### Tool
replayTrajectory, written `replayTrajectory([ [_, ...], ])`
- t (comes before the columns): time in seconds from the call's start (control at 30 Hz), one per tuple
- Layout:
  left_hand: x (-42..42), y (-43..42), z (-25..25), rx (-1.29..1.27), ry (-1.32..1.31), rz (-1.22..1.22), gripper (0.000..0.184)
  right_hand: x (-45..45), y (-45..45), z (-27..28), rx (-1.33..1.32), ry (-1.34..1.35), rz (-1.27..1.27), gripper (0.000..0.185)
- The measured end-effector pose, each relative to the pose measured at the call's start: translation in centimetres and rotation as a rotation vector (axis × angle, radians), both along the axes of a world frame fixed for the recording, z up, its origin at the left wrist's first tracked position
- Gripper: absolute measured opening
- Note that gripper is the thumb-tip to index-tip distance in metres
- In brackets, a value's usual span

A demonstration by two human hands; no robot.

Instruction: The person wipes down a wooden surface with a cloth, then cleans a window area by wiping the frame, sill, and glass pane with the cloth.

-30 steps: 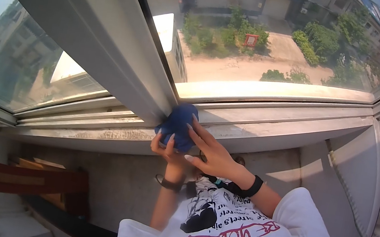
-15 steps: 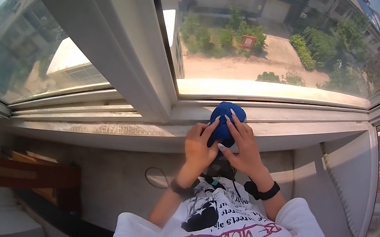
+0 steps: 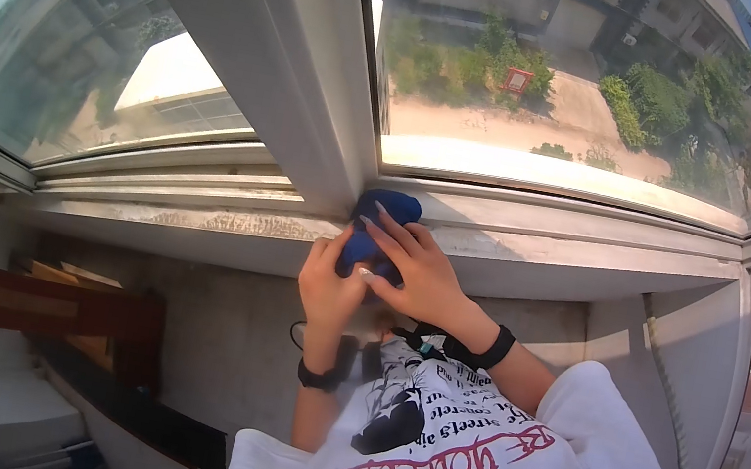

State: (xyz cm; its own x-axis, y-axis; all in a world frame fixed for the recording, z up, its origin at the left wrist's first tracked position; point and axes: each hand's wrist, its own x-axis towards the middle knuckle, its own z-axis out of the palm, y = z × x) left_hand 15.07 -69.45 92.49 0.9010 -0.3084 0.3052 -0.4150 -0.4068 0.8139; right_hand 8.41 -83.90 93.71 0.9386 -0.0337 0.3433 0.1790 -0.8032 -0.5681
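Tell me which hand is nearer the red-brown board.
Left. The left hand is right of the board; the right hand is farther right. Both touch the blue cloth.

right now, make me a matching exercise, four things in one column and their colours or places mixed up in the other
1. cloth
2. shirt
3. board
4. bushes

A. white with red and black lettering
B. green, outdoors
C. blue, between the left hand and right hand
D. reddish brown, lower left of the view

Pairs: 1-C, 2-A, 3-D, 4-B
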Motion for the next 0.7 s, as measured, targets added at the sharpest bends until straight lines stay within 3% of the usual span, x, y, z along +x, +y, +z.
replayTrajectory([
  [0.1,0.0,-1.2,0.6,0.135,-0.087,-0.035,0.044,-1.3,-1.4,0.3,0.037,0.063,-0.034,0.067],
  [0.5,-1.7,-5.2,0.4,0.083,-0.172,-0.248,0.043,-5.8,-4.2,-0.3,0.024,-0.017,-0.232,0.062],
  [0.7,-2.3,-2.7,2.1,0.122,-0.179,-0.172,0.043,-5.8,-3.4,-0.7,0.052,-0.020,-0.087,0.064],
])
